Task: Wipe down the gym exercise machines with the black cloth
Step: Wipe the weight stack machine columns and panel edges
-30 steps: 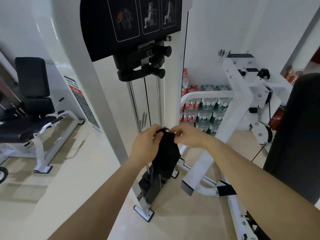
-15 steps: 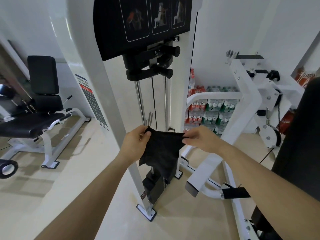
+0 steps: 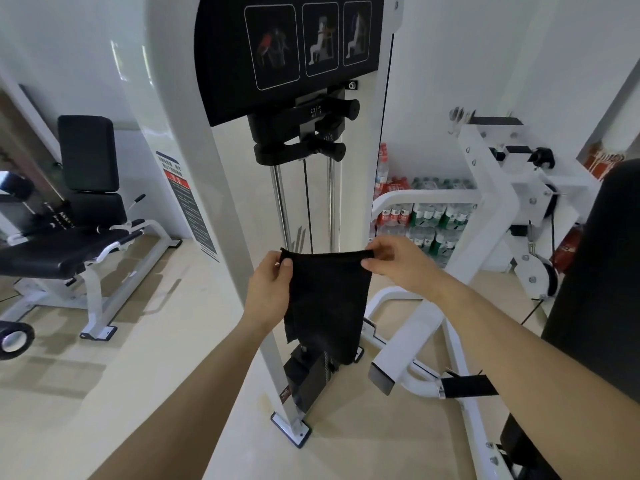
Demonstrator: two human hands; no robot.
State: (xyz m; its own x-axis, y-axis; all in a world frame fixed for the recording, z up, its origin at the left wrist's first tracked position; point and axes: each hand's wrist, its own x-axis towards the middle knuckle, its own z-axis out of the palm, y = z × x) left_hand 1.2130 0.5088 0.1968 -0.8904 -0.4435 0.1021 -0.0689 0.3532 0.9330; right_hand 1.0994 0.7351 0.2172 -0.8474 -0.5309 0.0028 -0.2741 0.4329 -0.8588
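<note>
Black cloth [image 3: 327,299] hangs spread before white weight-stack machine [image 3: 207,188]. Left hand [image 3: 272,289] fingers pinch its upper left corner; right hand [image 3: 398,259] fingers pinch upper right corner. Top edge taut.

One cloth, two grips, and gym gear in ones, twos and threes.
One black cloth [image 3: 327,299]; two grips, a left grip [image 3: 270,289] and a right grip [image 3: 398,263]; one weight tower [image 3: 225,188] with one black panel [image 3: 221,64] showing three pictures [image 3: 320,38], two steel rods [image 3: 278,202] and two black knobs [image 3: 349,109]; one seat machine [image 3: 86,188]; one sign [image 3: 187,202]; water bottles [image 3: 433,220] too small and crowded to count.
</note>
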